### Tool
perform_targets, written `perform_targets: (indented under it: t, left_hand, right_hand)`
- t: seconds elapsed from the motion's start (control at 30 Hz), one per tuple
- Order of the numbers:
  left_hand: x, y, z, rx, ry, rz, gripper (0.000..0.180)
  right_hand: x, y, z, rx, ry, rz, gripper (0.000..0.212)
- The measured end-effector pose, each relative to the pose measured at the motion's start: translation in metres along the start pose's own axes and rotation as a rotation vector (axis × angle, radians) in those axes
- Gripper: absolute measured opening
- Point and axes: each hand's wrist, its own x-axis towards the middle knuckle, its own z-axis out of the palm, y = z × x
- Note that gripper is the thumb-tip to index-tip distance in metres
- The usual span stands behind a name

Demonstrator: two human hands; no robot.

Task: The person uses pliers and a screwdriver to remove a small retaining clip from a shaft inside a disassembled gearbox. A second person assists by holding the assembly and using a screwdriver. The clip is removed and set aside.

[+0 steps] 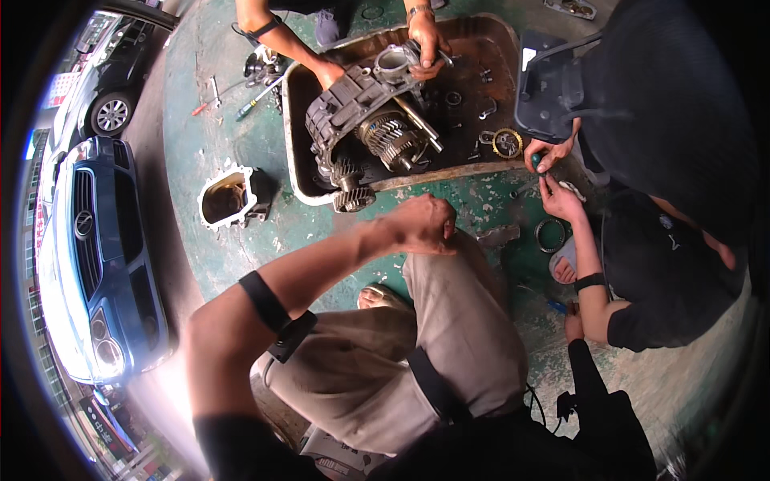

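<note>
My left hand (427, 224) rests on my raised knee, its fingers curled into a fist with nothing visible in it. At the lower right, my right hand (573, 322) is closed on a small blue object (557, 306), too small to name, near another person's strapped forearm. Ahead of my left hand, an opened gearbox housing (330, 120) lies in a shallow metal tray (301, 172), with its gear cluster (388, 138) and a shaft (423, 124) exposed. A smaller gear shaft (350, 188) leans over the tray's near rim.
A co-worker's hands (429, 50) touch the housing from the far side. At right, another person's hand (552, 154) holds a green-handled tool (537, 160). A cast cover (228, 198), a screwdriver (255, 103) and a ring (550, 235) lie on the green floor. A blue car (100, 256) stands left.
</note>
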Motion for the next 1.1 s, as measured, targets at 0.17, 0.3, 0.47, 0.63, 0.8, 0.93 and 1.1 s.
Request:
perform_targets:
  t: [0.17,0.3,0.47,0.63,0.8,0.93,1.1]
  left_hand:
    - [0.039,-0.033,-0.015,-0.136,0.193,-0.126,0.024]
    - [0.081,-0.053,-0.005,-0.044,0.45,-0.162,0.032]
    - [0.133,-0.083,0.04,0.179,0.607,0.085,0.038]
    - [0.149,-0.095,0.067,0.147,0.714,0.11,0.029]
    - [0.098,-0.109,0.091,-0.121,0.794,0.23,0.019]
    - [0.037,-0.124,0.111,-0.21,0.678,-0.098,0.025]
    - [-0.051,-0.11,0.123,-0.368,0.66,-0.234,0.025]
  right_hand:
    - [-0.023,-0.024,0.01,-0.2,0.041,-0.172,0.011]
    - [-0.019,-0.089,0.026,-0.326,0.04,-0.443,0.016]
    - [-0.021,-0.219,0.042,-0.22,-0.206,-0.413,0.021]
    - [-0.048,-0.33,0.073,-0.13,-0.395,-0.53,0.022]
    - [-0.02,-0.422,0.11,-0.1,-0.201,-0.843,0.02]
    - [-0.016,-0.473,0.162,0.091,0.018,-1.031,0.031]
    - [-0.014,-0.503,0.22,0.132,0.176,-1.14,0.052]
